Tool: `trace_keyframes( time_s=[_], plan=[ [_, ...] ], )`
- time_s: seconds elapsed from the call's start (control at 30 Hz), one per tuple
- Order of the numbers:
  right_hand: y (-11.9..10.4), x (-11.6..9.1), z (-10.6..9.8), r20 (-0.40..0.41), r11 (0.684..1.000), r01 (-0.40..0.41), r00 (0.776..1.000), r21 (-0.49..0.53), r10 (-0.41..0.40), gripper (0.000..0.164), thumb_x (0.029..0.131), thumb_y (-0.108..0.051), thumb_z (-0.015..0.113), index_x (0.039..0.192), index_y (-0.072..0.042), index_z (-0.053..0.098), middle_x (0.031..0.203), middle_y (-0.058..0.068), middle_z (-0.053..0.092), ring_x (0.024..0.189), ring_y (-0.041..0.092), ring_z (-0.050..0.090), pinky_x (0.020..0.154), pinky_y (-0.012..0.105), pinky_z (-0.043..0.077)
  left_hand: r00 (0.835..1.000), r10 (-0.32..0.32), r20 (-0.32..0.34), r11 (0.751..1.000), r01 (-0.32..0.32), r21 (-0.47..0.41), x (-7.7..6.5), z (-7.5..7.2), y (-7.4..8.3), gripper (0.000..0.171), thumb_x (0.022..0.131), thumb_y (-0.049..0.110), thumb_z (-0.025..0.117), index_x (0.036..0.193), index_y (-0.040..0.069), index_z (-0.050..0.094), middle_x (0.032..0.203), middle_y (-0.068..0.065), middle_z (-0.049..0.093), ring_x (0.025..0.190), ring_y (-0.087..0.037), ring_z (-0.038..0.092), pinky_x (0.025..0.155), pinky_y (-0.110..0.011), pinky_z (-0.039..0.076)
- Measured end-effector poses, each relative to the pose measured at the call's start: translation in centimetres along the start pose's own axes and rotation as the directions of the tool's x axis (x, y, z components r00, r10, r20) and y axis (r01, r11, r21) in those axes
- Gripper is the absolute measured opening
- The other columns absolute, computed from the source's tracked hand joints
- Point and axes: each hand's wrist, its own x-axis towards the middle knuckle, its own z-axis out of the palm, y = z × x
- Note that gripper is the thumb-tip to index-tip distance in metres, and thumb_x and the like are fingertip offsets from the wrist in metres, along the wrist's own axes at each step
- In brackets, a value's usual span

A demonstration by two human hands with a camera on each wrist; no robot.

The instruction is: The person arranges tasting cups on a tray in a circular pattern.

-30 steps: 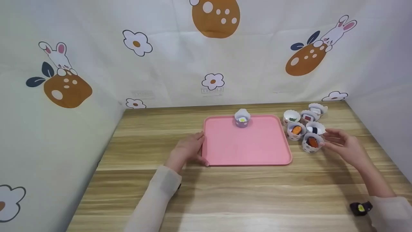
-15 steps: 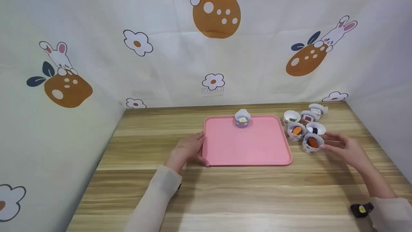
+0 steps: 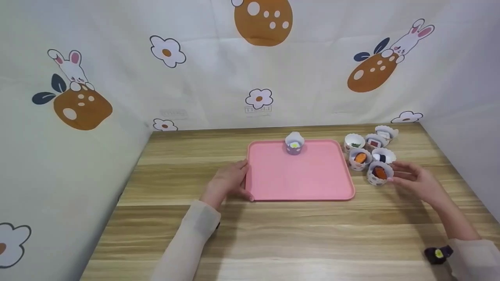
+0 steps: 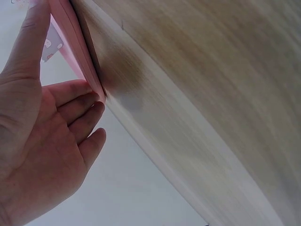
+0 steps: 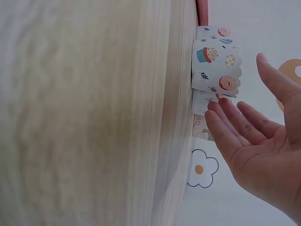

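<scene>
My left hand rests against the left edge of a pink tray, its fingers and thumb touching the rim near the front left corner. On the tray's back edge sits a paper cupcake cup with a small white-and-yellow toy sushi piece inside. My right hand is beside the front cup of a cluster, which holds a dark toy sushi piece with an orange-red top. In the right wrist view its fingers are spread and loosely bent by the printed cup, gripping nothing.
Behind the front cup stand several more paper cups, among them one with an orange-topped piece, one with a black-banded piece and one with green bits. A patterned cloth hangs behind the wooden table.
My right hand has shifted slightly toward the front of the table beside the front cup. The left hand, tray and cups stay where they were.
</scene>
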Motion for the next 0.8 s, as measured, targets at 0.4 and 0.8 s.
trace_keyframes(
  time_s=[0.4,0.8],
  plan=[
    [0.02,0.26,0.46,0.004,0.999,0.021,1.000,0.024,-0.021,0.059,0.092,-0.010,0.071,0.137,0.015,0.042,0.119,-0.001,0.065,0.097,-0.021,0.053,0.079,0.004,0.051,1.000,-0.002,-0.003,1.000,0.002,-0.007,-0.31,-0.18,0.16,0.118,0.071,0.064,0.078,0.158,0.006,0.024,0.167,-0.009,0.021,0.154,-0.027,0.024,0.127,-0.042,0.024],
    [-0.58,0.85,0.61,0.081,0.997,-0.077,0.994,-0.027,0.079,0.069,0.093,-0.021,0.072,0.139,0.015,0.035,0.140,0.041,0.045,0.099,-0.022,0.046,0.081,0.000,0.045,1.000,0.004,-0.005,1.000,-0.004,-0.016,-0.09,-0.07,0.05,0.116,0.072,0.062,0.079,0.158,0.006,0.025,0.168,-0.008,0.020,0.154,-0.027,0.023,0.127,-0.042,0.025]
  ],
)
